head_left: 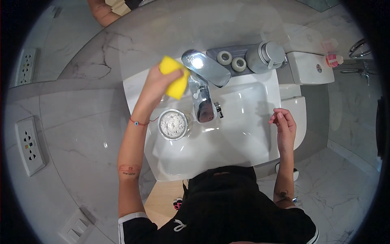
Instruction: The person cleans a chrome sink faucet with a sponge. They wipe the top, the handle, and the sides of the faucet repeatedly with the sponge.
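My left hand (156,84) grips a yellow sponge (177,90) at the back left of the white sink (248,140), beside the chrome faucet (200,91). Below that hand, inside the basin, stands a round container (172,124) filled with foamy liquid. My right hand (285,127) hovers by the right rim of the sink, its fingers loosely bent and apart, with nothing seen in them. The faucet's broad lever (205,67) lies just right of the sponge.
Behind the faucet a grey tray (246,51) bears two small round holders (224,58) and a grey lidded canister (266,57). A white toilet (298,112) adjoins the sink on the right, with a pink-and-white container (334,60) near its tank. Wall outlets (30,144) are at left.
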Tool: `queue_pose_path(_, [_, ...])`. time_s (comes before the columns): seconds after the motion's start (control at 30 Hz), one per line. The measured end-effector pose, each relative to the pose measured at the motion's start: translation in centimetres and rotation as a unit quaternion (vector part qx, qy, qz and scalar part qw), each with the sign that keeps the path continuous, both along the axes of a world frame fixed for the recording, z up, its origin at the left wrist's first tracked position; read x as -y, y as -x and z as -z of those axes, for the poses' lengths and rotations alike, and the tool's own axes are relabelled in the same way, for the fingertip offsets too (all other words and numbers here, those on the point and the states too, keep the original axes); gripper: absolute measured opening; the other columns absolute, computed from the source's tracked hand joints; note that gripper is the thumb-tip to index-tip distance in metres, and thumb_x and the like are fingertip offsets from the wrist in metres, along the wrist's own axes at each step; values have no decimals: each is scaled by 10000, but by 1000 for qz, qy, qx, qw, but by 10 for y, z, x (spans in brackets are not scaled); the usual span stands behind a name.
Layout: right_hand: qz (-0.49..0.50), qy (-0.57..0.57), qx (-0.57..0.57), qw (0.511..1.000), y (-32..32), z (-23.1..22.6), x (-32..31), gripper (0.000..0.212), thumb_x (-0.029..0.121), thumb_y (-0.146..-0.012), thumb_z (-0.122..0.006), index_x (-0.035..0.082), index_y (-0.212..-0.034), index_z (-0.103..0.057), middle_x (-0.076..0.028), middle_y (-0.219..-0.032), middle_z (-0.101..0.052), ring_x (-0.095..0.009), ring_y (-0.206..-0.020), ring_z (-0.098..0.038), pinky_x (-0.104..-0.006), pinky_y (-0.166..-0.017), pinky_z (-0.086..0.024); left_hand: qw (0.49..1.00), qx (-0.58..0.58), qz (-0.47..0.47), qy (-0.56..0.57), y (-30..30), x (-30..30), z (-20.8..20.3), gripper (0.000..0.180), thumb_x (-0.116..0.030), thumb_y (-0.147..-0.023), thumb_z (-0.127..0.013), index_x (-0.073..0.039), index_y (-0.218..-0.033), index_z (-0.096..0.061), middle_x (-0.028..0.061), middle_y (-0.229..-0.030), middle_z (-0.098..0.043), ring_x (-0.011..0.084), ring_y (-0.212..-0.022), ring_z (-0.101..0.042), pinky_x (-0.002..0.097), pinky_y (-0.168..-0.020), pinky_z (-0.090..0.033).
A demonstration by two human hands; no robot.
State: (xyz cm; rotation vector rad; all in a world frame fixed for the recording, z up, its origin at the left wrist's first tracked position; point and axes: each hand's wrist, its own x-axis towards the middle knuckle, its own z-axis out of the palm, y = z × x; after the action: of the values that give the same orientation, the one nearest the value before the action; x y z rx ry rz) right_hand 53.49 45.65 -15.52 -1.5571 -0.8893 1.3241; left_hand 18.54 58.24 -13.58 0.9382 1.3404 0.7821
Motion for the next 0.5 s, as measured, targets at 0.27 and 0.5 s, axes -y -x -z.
queue_pose_path(0.27, [-19,-19,-14,1000,12,-3,-8,219,174,-934,-501,-7,-1025,-583,-45,-823,-566,-122,-769,-542,-277,-743,-452,1000,16,-14,18,-6,10,1,301,-138,-741,-670,23,-970,-560,104,-879,-627,184,-757,-625,298,-668,-511])
queue_pose_path(0.5, [-75,-35,-24,996,51,-19,-18,208,158,-925,-510,-12,-1023,-581,-51,-822,-578,-125,-760,-550,-273,-744,-451,998,-2,53,22,1,7,-4,314,-165,-752,-667,24,-983,-567,101,-883,-633,167,-761,-624,298,-670,-509])
